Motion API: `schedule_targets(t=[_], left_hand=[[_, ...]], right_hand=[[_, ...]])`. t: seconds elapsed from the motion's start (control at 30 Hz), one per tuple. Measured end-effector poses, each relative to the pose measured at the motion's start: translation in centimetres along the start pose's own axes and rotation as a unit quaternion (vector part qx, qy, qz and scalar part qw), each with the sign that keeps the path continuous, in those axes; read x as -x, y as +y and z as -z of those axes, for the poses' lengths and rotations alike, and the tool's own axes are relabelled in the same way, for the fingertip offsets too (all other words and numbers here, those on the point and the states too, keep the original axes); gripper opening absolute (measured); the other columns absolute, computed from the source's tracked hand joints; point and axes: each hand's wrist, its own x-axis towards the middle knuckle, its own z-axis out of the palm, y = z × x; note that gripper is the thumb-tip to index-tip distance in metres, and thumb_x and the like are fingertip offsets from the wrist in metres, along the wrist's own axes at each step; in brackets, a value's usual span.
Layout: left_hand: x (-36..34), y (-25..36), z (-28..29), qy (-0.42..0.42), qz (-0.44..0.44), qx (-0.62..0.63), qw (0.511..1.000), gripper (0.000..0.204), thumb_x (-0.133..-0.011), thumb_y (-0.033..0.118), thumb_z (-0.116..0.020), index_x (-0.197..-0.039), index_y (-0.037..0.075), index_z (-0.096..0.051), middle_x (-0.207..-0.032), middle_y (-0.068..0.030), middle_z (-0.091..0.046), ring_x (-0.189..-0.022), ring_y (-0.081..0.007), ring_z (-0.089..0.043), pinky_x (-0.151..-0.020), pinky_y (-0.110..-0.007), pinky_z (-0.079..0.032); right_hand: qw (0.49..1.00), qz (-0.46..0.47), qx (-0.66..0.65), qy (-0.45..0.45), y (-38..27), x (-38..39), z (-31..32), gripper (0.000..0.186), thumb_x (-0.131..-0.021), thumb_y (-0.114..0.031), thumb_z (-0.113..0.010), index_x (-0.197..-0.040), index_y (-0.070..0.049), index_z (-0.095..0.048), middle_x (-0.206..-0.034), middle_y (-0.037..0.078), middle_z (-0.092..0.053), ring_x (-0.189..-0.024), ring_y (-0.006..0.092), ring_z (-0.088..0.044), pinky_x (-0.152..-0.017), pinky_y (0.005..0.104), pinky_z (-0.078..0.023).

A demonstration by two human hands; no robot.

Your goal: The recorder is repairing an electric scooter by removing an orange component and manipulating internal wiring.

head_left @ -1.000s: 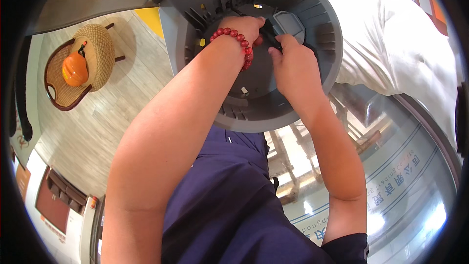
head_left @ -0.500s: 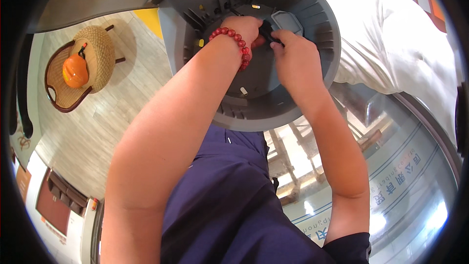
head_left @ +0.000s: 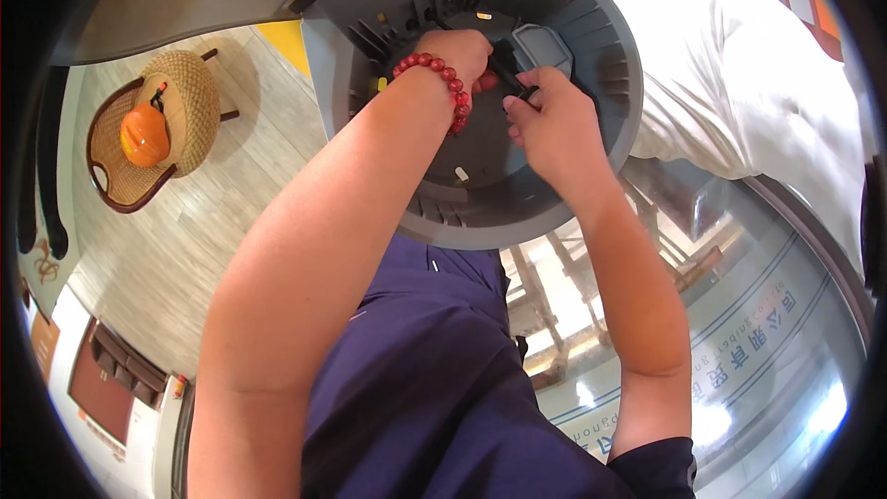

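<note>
Both my hands are inside a deep, round grey plastic tub (head_left: 480,233) with slotted walls. My left hand (head_left: 460,54), with a red bead bracelet (head_left: 442,66) at its wrist, is closed around one end of a thin black piece (head_left: 506,68), perhaps a cord or strap. A little nearer to me, my right hand (head_left: 556,120) pinches the other end between thumb and fingers. The piece's exact kind cannot be made out, and its far end is hidden by the left hand. Beside it in the tub sits a light grey rectangular tray (head_left: 543,48).
A white cloth cover (head_left: 730,74) drapes over something on the right, beside a glass-topped surface (head_left: 739,360). At left, a wicker chair (head_left: 189,106) holds an orange helmet (head_left: 145,136). A beige panel (head_left: 203,0) borders the tub's far left side.
My right hand has drawn back slightly toward me from the tray, and more of the black piece shows between the hands. My left hand has barely moved.
</note>
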Motion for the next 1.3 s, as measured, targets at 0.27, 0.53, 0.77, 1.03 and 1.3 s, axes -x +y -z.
schedule_targets(t=[0.27, 0.53, 0.77, 1.03, 1.3], left_hand=[[-0.3, -0.7, 0.3, 0.014, -0.008, 0.025, 1.000, 0.017, -0.083, 0.012, -0.065, -0.089, -0.001, -0.056, -0.081, -0.0072, -0.054, -0.067, -0.0168, -0.051, -0.059, -0.027, -0.047], [-0.2, -0.4, 0.5, 0.007, -0.011, 0.020, 1.000, 0.010, -0.086, 0.006, -0.058, -0.090, -0.003, -0.055, -0.085, -0.0099, -0.055, -0.070, -0.0201, -0.055, -0.062, -0.030, -0.049], [0.7, 0.1, 0.1, 0.003, 0.028, 0.124, 0.992, 0.007, -0.088, 0.001, -0.049, -0.091, -0.004, -0.053, -0.089, -0.0116, -0.056, -0.074, -0.0209, -0.057, -0.066, -0.031, -0.051], [0.8, -0.3, 0.4, 0.011, -0.015, 0.028, 0.999, 0.011, -0.084, 0.005, -0.057, -0.091, -0.004, -0.055, -0.084, -0.0110, -0.057, -0.072, -0.0195, -0.056, -0.064, -0.029, -0.050], [0.5, -0.4, 0.0, 0.035, 0.009, 0.050, 0.998, 0.015, -0.083, 0.007, -0.063, -0.094, -0.002, -0.057, -0.084, -0.0097, -0.057, -0.073, -0.0182, -0.054, -0.062, -0.028, -0.048]], right_hand=[[0.982, -0.091, -0.149, -0.073, -0.4, -0.8, 0.8, 0.031, -0.080, -0.013, -0.062, -0.101, 0.008, -0.057, -0.075, 0.017, -0.061, -0.069, 0.0261, -0.062, -0.066, 0.0321, -0.048], [0.988, -0.054, 0.008, -0.142, -0.7, -1.4, 1.2, 0.039, -0.087, -0.019, -0.056, -0.111, 0.010, -0.055, -0.079, 0.012, -0.064, -0.070, 0.0158, -0.063, -0.065, 0.0269, -0.048], [0.890, -0.209, -0.397, -0.079, -0.7, -1.1, 1.1, 0.036, -0.084, -0.009, -0.056, -0.112, 0.014, -0.051, -0.080, 0.017, -0.062, -0.079, 0.0189, -0.064, -0.070, 0.0258, -0.050], [0.972, 0.138, 0.186, 0.044, -1.4, 0.5, -0.2, 0.027, -0.083, -0.008, -0.058, -0.103, 0.009, -0.055, -0.083, 0.015, -0.064, -0.081, 0.0192, -0.065, -0.067, 0.0301, -0.050], [0.875, -0.265, -0.383, -0.135, -2.9, -0.5, 2.6, 0.030, -0.089, -0.016, -0.054, -0.103, 0.010, -0.054, -0.089, 0.016, -0.061, -0.073, 0.0203, -0.063, -0.065, 0.0284, -0.051]])
